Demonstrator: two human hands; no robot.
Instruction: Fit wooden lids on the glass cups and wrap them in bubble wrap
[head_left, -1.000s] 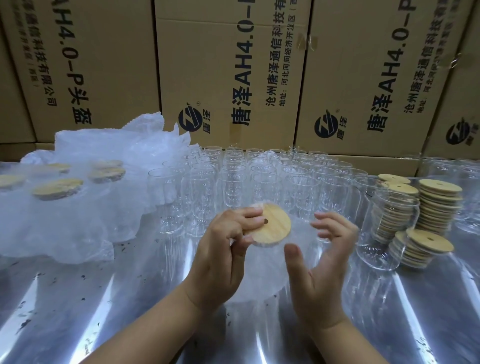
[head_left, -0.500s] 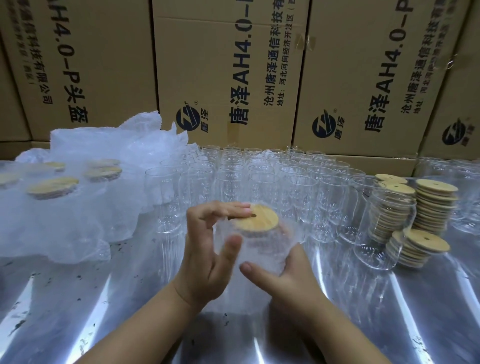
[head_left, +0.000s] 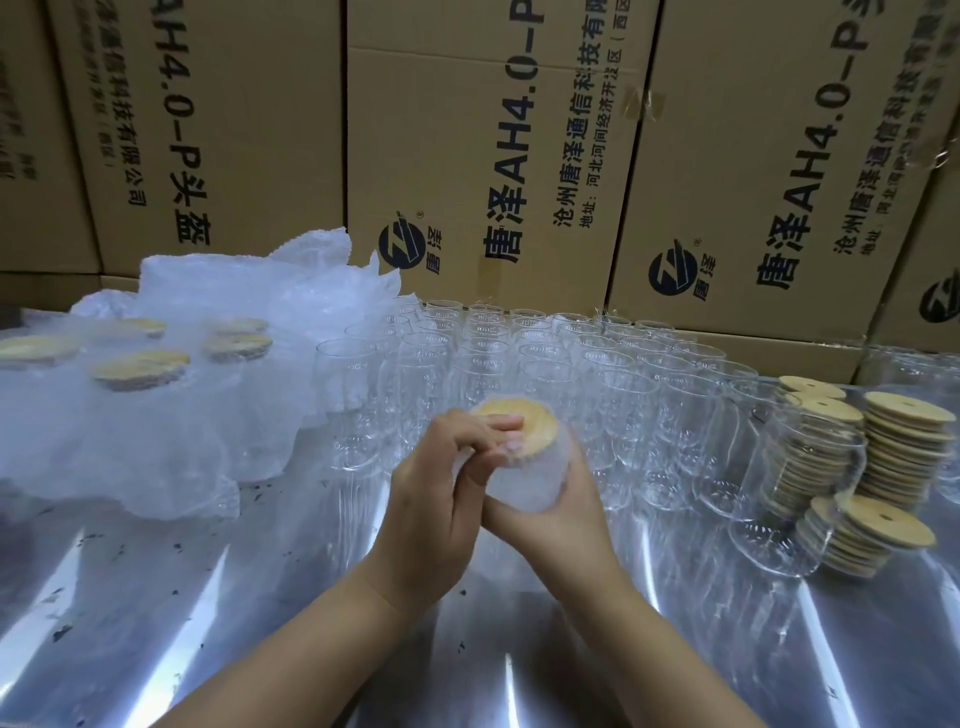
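Glass cup (head_left: 537, 467) swathed in bubble wrap (head_left: 514, 491) and capped by a pale wooden lid (head_left: 524, 422), up at the middle of the shiny table (head_left: 208, 597) just in front of the rows of bare cups (head_left: 571, 374); cradled round its lower wall by the curled right hand (head_left: 553, 522), pinched at the lid's near rim and the gathered wrap by the left hand (head_left: 434, 501). Probably light yet brittle, and slick through the film. Best gripped round the body with a thumb across the lid, never by loose wrap alone.
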